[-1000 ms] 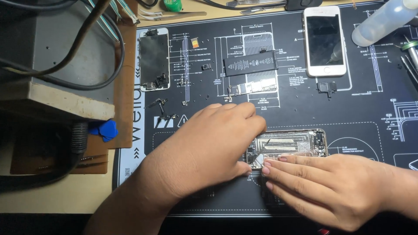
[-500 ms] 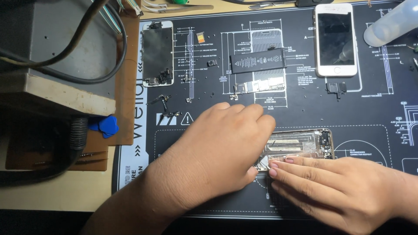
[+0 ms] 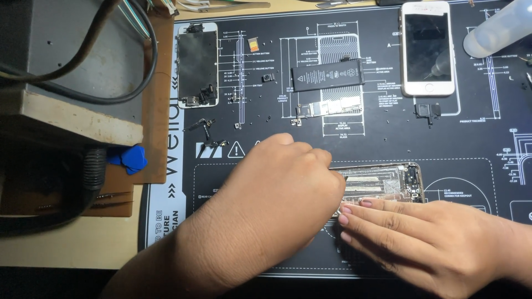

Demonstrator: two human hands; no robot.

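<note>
left hand: curled loosely over left end of phone shell, knuckles up; grip hidden, cannot tell what it holds
right hand: flat, fingers stretched, pressing shell's near edge
shell: open, between both hands, on mat
change: hands barely shifted since a second ago, likely fine work inside
beyond hands: battery, white phone, screen

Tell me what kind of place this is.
Most likely a phone repair bench. A black repair mat printed with diagrams carries a loose battery, a detached screen and a white phone, while both hands work on an opened phone frame.
</note>
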